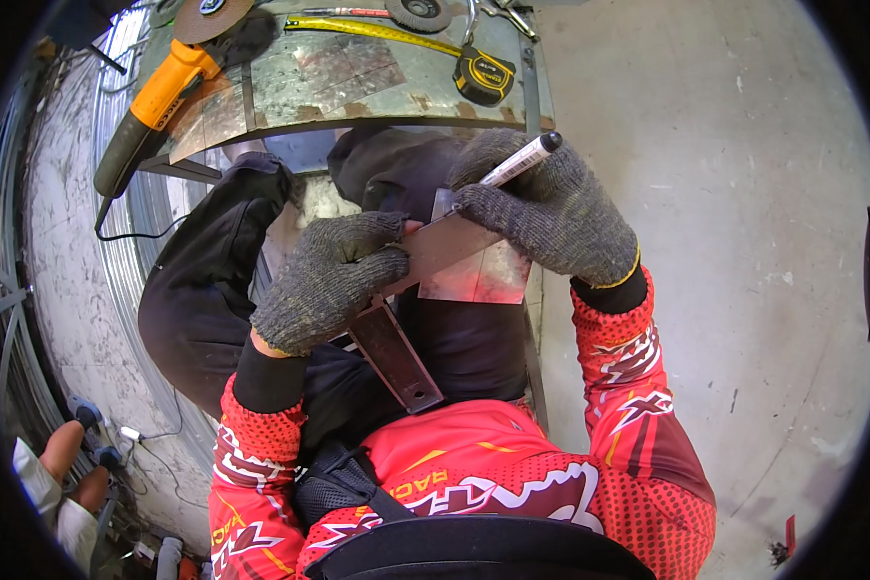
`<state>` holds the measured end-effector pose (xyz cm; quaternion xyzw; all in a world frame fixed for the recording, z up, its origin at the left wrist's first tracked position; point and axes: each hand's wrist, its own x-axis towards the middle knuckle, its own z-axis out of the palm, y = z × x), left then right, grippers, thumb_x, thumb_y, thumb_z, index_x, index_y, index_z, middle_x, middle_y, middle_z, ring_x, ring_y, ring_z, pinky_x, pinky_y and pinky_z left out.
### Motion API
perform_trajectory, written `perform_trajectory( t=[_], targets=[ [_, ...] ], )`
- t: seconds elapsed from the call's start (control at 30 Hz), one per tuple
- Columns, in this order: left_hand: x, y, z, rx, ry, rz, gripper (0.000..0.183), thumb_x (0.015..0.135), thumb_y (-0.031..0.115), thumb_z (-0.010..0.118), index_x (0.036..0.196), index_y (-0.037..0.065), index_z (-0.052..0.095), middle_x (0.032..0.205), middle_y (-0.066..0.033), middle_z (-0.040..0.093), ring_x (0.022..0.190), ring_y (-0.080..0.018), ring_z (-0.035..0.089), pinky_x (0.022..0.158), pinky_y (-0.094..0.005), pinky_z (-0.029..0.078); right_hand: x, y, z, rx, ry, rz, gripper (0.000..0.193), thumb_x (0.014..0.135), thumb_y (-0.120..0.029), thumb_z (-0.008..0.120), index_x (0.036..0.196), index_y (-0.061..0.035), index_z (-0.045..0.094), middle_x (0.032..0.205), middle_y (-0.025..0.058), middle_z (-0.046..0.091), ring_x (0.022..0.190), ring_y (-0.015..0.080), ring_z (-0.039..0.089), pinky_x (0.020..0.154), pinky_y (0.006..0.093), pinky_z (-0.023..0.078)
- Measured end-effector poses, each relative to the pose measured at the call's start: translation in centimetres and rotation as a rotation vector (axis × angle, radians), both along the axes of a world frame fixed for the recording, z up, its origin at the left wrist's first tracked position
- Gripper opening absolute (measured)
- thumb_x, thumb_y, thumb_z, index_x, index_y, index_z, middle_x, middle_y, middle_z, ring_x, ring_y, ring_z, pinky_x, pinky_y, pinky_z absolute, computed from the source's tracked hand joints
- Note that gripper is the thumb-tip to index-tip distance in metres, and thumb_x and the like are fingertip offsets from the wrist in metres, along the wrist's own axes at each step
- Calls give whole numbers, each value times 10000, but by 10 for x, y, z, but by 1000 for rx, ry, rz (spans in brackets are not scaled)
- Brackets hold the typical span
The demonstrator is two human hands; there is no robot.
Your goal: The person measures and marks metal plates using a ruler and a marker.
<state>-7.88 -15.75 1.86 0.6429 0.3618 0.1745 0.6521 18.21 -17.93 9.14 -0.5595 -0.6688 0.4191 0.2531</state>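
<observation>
A white marker (522,159) was gripped in the knit-gloved right hand (551,208), tip on a shiny metal sheet (478,271). A flat steel square (425,280) was pinned onto it by the closed, gloved left hand (329,280).

Two gloved hands: left hand (327,280), right hand (549,208); one marker (520,160); one tape measure (483,75); one angle grinder (150,106).

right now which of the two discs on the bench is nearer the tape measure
The dark ridged disc at the top, left of the tape measure; the brown disc sits farther left on the orange grinder.
</observation>
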Motion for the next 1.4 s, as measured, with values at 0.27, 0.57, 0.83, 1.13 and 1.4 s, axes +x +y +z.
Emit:
perform_trajectory(
  t=[0.27, 0.57, 0.83, 1.13, 1.4],
  targets=[
    [1, 2, 1, -29, -1, -17, 410, 884, 159, 694, 1247, -25, 743, 887, -43, 728, 774, -78, 630, 719, -264, 532, 13, -5, -3, 7, 130, -151, 212, 956, -177, 775, 1096, -25, 729, 954, 103, 739, 891, 204, 709, 797, 362, 558],
    [0, 0, -4, 86, -32, -37, 411, 878, 158, 685, 1238, -30, 745, 878, -32, 717, 776, -73, 621, 719, -258, 524, 28, -6, 3, -149, 221, -237, 272, 965, -137, 771, 1182, 6, 692, 973, 71, 738, 895, 139, 684, 804, 314, 567],
    [2, 1, 4, -102, 28, 22, 416, 885, 155, 678, 1249, -39, 737, 874, -15, 699, 764, -67, 605, 704, -252, 515, 33, -14, 9, 136, 142, -291, 166, 981, -72, 728, 1125, 8, 719, 963, 86, 725, 815, 158, 698, 728, 307, 573],
    [0, -9, 4, -195, 86, 5, 573, 918, 154, 754, 1461, 55, 598, 787, 29, 591, 696, -64, 557, 616, -250, 448, -12, -131, -44, 737, -461, -396, 488, 816, -119, 878, 1237, -87, 631, 1048, 151, 691, 988, 371, 660, 851, 482, 532],
    [-1, -22, -5, -85, 22, 133, 600, 866, 68, 776, 1436, 3, 602, 724, 57, 549, 554, -29, 472, 506, -227, 377, -18, -150, -72, 753, -551, -516, 685, 771, -153, 943, 1328, -77, 551, 1226, 192, 616, 1099, 405, 620, 933, 492, 524]
  ],
)
